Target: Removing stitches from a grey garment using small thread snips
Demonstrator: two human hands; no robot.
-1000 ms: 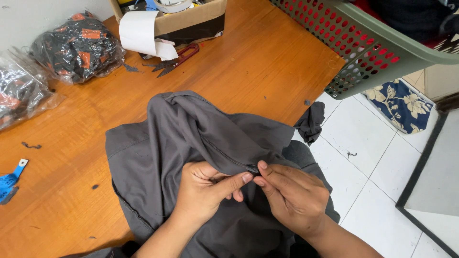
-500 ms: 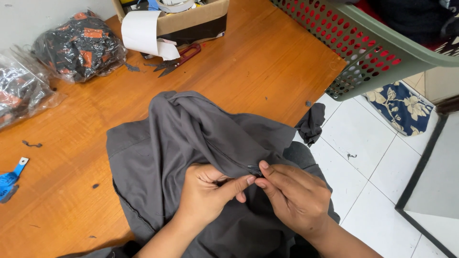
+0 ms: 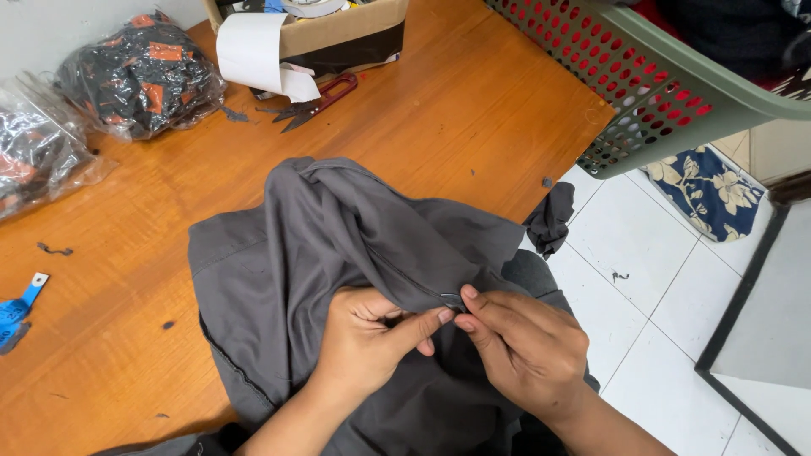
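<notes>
A grey garment (image 3: 338, 245) lies bunched on the wooden table (image 3: 473, 110), part of it hanging over the near edge. My left hand (image 3: 372, 333) pinches a fold of the grey cloth between thumb and forefinger. Fingertip to fingertip with it, my right hand (image 3: 524, 346) pinches the same seam, where a small dark metal piece (image 3: 450, 301), perhaps a zipper pull, shows between them.
Red-handled scissors (image 3: 317, 100) lie beside a cardboard box (image 3: 338, 34) with a white sheet. Plastic bags of dark printed cloth (image 3: 139, 76) sit far left. A blue tag (image 3: 17, 308) lies at the left edge. A green-rimmed red mesh basket (image 3: 659, 76) overhangs the tiled floor (image 3: 659, 321).
Both hands have stayed on the seam with small finger shifts. The view has drifted slightly; the garment has barely moved.
</notes>
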